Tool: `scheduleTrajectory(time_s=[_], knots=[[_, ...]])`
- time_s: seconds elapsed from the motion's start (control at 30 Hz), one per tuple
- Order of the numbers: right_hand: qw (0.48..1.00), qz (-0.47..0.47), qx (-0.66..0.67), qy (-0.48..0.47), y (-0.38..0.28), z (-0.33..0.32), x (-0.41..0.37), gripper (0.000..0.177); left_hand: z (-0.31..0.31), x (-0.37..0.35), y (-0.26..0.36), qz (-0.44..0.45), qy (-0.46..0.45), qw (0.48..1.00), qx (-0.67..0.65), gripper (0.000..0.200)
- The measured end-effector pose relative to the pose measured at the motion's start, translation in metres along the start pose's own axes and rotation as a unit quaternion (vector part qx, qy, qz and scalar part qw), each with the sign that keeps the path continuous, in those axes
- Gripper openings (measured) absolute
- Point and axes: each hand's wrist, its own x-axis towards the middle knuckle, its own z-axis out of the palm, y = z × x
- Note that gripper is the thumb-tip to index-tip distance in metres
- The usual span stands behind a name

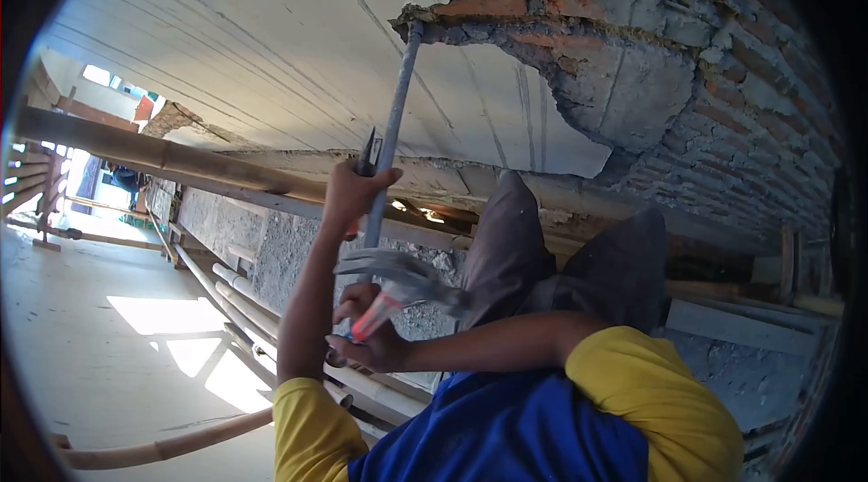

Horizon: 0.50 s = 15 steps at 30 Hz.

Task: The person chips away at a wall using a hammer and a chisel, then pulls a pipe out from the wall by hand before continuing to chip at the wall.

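My left hand [351, 197] is closed around a long grey metal rod [399, 89]. A dark pointed tool [369, 154] sticks up from the same grip, its kind unclear. The rod's far tip meets the ragged edge of the broken plaster [488, 89], where brick shows. My right hand [378, 339], lower down, is wrapped round the red handle of a claw hammer [373, 315]. The hammer's head is blurred and overlaps the rod's near end in this view.
Exposed brickwork [750, 111] and patches of grey mortar spread to the right. A thick bamboo pole [163, 152] runs along the wall, with more scaffold poles [212, 288] below. My knees [511, 238] are bent close to the wall. The floor [99, 364] shows sunlit patches at left.
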Motion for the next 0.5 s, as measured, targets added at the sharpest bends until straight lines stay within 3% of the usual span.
scheduleTrajectory(time_s=[0.1,0.2,0.23,0.3,0.33,0.4,0.47,0.5], knots=[[0.998,0.057,-0.014,-0.025,-0.002,0.01,0.001,0.028,-0.01,0.001,0.004,0.016,0.008,0.994,0.104,0.039],[0.973,0.127,0.185,-0.049,-0.014,-0.019,0.01,0.022,-0.005,0.005,0.006,0.033,0.022,0.99,0.132,0.037],[0.972,0.105,0.209,-0.032,-0.02,-0.033,0.018,0.02,-0.001,0.014,-0.011,0.094,0.032,0.99,0.097,0.037],[0.92,0.177,0.349,-0.004,-0.025,-0.054,0.027,0.016,0.005,0.024,-0.045,0.208,0.043,0.977,0.029,0.035],[0.886,0.209,0.414,0.005,-0.023,-0.07,0.031,0.015,0.007,0.022,-0.045,0.146,0.054,0.988,0.018,0.035],[0.87,0.295,0.393,0.04,-0.008,-0.124,0.037,0.012,0.007,-0.012,0.001,0.012,0.076,0.997,-0.005,0.035],[0.908,0.289,0.251,0.173,0.026,-0.168,0.028,0.012,0.009,-0.021,0.001,0.018,0.101,0.995,-0.013,0.037],[0.902,0.32,0.204,0.206,0.039,-0.196,0.018,0.015,0.008,-0.024,-0.004,0.021,0.113,0.993,-0.002,0.038]])
